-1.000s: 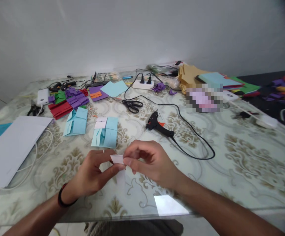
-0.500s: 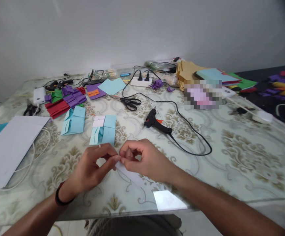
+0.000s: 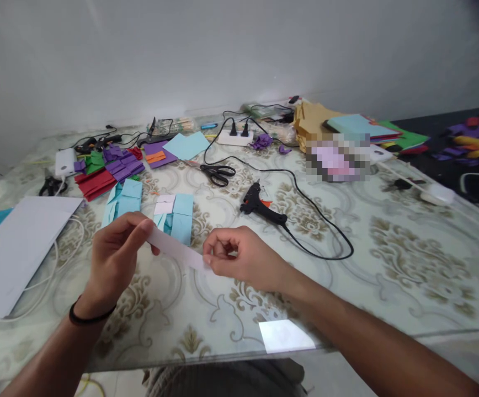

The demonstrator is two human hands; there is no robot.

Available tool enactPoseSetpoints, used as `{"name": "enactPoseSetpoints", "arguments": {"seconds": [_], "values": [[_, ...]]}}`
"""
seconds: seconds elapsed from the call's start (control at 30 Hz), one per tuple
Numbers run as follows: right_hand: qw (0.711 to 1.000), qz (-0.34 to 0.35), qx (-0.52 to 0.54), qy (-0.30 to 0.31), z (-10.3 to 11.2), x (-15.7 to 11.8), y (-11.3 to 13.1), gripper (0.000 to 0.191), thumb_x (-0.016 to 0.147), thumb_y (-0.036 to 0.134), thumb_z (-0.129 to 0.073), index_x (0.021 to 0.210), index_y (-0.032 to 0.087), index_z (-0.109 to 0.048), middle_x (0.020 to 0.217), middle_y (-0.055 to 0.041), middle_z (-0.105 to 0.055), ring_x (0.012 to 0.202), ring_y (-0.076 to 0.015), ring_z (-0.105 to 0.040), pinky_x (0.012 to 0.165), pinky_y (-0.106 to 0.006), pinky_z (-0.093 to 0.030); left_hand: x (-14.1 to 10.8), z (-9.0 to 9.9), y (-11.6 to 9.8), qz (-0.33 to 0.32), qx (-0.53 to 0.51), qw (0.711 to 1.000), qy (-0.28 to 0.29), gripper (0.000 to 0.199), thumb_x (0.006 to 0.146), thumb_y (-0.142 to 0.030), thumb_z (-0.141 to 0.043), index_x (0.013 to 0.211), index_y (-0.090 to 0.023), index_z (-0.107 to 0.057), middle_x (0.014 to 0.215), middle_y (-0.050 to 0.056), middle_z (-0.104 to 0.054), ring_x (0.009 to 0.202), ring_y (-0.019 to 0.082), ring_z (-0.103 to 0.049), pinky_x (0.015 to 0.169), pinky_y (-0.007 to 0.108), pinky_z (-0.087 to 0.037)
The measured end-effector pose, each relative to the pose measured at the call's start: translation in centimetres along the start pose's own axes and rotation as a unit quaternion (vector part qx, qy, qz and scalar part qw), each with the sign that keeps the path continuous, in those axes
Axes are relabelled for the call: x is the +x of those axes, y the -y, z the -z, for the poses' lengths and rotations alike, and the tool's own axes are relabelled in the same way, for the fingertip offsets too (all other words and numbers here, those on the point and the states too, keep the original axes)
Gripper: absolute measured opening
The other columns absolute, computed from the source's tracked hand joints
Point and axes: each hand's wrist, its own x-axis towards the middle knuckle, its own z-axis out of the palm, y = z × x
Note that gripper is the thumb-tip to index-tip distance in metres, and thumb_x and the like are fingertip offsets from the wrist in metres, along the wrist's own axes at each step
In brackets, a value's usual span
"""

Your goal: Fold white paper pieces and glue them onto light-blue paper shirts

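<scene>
A narrow white paper strip (image 3: pixel 179 252) stretches between my two hands above the table. My left hand (image 3: pixel 121 248) pinches its left end between thumb and fingers. At the other end, my right hand (image 3: pixel 239 256) grips the strip with thumb and forefinger. Just behind the strip lies a light blue folded paper piece (image 3: pixel 182 212) with a pale pink square on one corner. Another light blue folded paper piece (image 3: pixel 129 197) is partly hidden by my left hand. A black glue gun (image 3: pixel 263 205) rests on the table beyond my right hand.
Black scissors (image 3: pixel 217 174) lie near the middle, before a white power strip (image 3: pixel 235 138) with plugged cords. White sheets (image 3: pixel 24 248) are on the left. Red folded papers (image 3: pixel 94 183) and purple ones (image 3: pixel 124 165) sit behind. The glue gun's cord (image 3: pixel 326 220) loops rightward.
My left hand has moved left and up, away from my right hand, drawing the paper strip out between them. My right hand has shifted slightly upward.
</scene>
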Motion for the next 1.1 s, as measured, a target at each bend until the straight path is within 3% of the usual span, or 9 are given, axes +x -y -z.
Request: {"name": "enactPoseSetpoints", "arguments": {"seconds": [0.13,0.27,0.33,0.47,0.6,0.7,0.8,0.9,1.1], "values": [[1.0,0.005,-0.004,-0.012,-0.1,0.0,0.2,0.013,0.083,0.026,-0.073,0.078,0.017,-0.065,0.055,0.0094,-0.043,0.052,-0.0081,-0.036,0.052,-0.024,-0.03,-0.3,-0.6,0.9,0.06,-0.02,0.995,0.071,0.02,0.094,-0.039,-0.073,0.087,-0.021,-0.078,0.075,0.003,-0.071,0.063,0.017,-0.063,0.059,0.029,-0.051],[1.0,0.002,-0.015,-0.018,-0.3,0.0,0.2,0.012,0.082,0.025,-0.073,0.078,0.017,-0.066,0.055,0.0092,-0.044,0.052,-0.0081,-0.037,0.052,-0.024,-0.03,-1.0,-1.2,1.2,0.102,0.044,0.989,0.101,0.019,0.088,-0.032,-0.079,0.074,-0.019,-0.078,0.065,0.003,-0.071,0.06,0.019,-0.066,0.058,0.03,-0.053],[1.0,0.004,-0.018,-0.019,-0.2,0.0,0.1,0.011,0.082,0.025,-0.073,0.078,0.017,-0.066,0.055,0.0093,-0.044,0.052,-0.008,-0.037,0.052,-0.023,-0.03,-0.8,-1.1,0.8,0.094,0.044,0.993,0.062,0.018,0.086,-0.029,-0.081,0.071,-0.019,-0.077,0.064,0.002,-0.071,0.057,0.017,-0.064,0.055,0.028,-0.052],[1.0,0.0,-0.012,-0.018,0.2,0.2,-0.1,0.009,0.079,0.02,-0.073,0.078,0.017,-0.065,0.056,0.0093,-0.045,0.053,-0.0079,-0.038,0.052,-0.023,-0.031,0.6,-0.4,-0.5,0.033,-0.053,0.993,-0.1,0.019,0.075,-0.024,-0.087,0.063,-0.018,-0.073,0.065,-0.001,-0.069,0.048,0.009,-0.059,0.047,0.021,-0.05],[0.999,0.014,0.018,-0.047,0.3,0.5,-0.1,0.011,0.081,0.023,-0.074,0.081,0.017,-0.064,0.063,0.007,-0.049,0.057,-0.009,-0.042,0.053,-0.022,-0.035,1.2,-0.3,-0.5,0.015,-0.046,0.989,-0.14,0.017,0.08,-0.028,-0.085,0.073,-0.016,-0.077,0.06,-0.001,-0.071,0.052,0.012,-0.066,0.055,0.022,-0.058],[0.992,0.043,0.088,-0.075,0.1,0.7,0.0,0.023,0.086,0.035,-0.076,0.094,0.02,-0.06,0.076,0.0044,-0.055,0.065,-0.0111,-0.051,0.057,-0.023,-0.046,0.4,-0.8,0.4,0.033,-0.034,0.997,-0.056,0.015,0.085,-0.032,-0.084,0.085,-0.017,-0.082,0.077,0.003,-0.079,0.064,0.017,-0.074,0.066,0.028,-0.064],[0.984,0.028,0.169,-0.053,-0.1,0.9,-0.2,0.036,0.089,0.048,-0.075,0.106,0.021,-0.057,0.085,0.0009,-0.062,0.068,-0.0135,-0.06,0.057,-0.026,-0.055,-0.5,-1.3,0.9,-0.001,-0.019,0.999,0.033,0.009,0.091,-0.029,-0.079,0.093,-0.022,-0.085,0.1,0.006,-0.081,0.085,0.021,-0.078,0.078,0.034,-0.067],[0.978,0.023,0.204,-0.03,-0.2,1.1,-0.4,0.039,0.087,0.052,-0.077,0.101,0.019,-0.062,0.079,0.0004,-0.065,0.064,-0.0133,-0.062,0.055,-0.026,-0.057,-0.9,-1.6,0.9,-0.048,0.053,0.993,0.096,0.012,0.092,-0.022,-0.078,0.101,-0.026,-0.085,0.108,0.007,-0.08,0.106,0.023,-0.075,0.092,0.034,-0.063],[0.984,0.055,0.145,-0.09,0.8,1.0,-0.1,0.033,0.089,0.049,-0.077,0.092,0.017,-0.067,0.069,0.0033,-0.063,0.056,-0.0109,-0.061,0.058,-0.025,-0.056,-1.5,-1.5,1.1,-0.01,-0.021,0.988,0.15,0.051,0.088,-0.036,-0.082,0.136,-0.03,-0.067,0.128,0.009,-0.074,0.109,0.024,-0.074,0.096,0.035,-0.06]]}}
